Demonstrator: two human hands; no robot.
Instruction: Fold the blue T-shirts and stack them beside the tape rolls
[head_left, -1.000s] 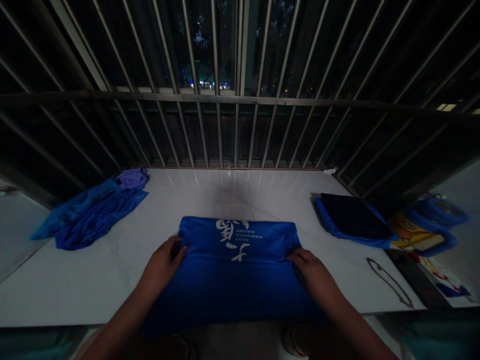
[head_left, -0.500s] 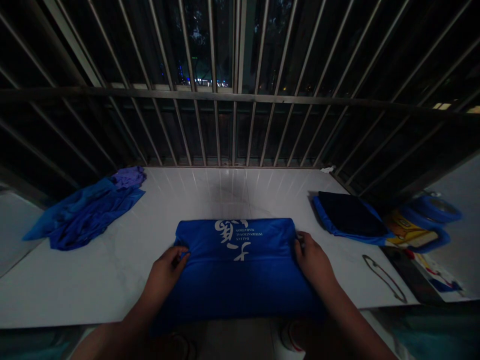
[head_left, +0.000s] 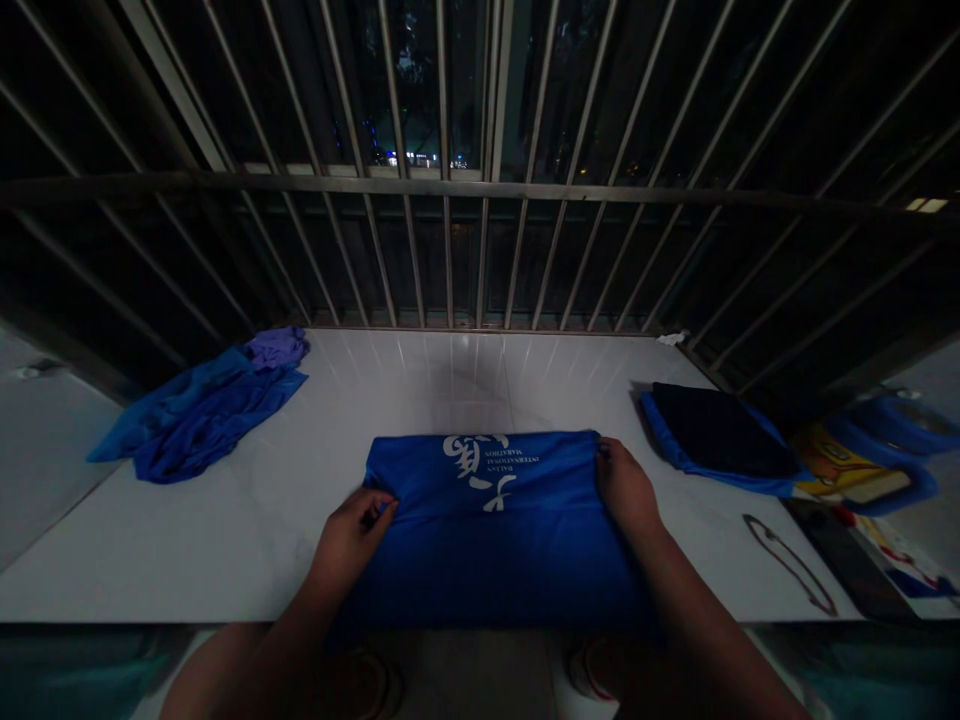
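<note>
A blue T-shirt with white lettering lies partly on the white ledge in front of me, its near part hanging over the front edge. The print reads upside down from here. At its left side, my left hand pinches the fabric between thumb and fingers. My right hand is closed on the shirt's far right corner, its fingertips partly hidden. Between the two hands the cloth is fairly flat, with slight creases near the left grip.
Crumpled blue clothes and a purple cloth lie at the left. Folded dark and blue clothes sit at the right, near a yellow package and a thin cord loop. Metal bars stand behind the ledge.
My right hand has moved up to the shirt's far right corner. The left hand keeps its pinch at the left side. The whole view has shifted slightly.
</note>
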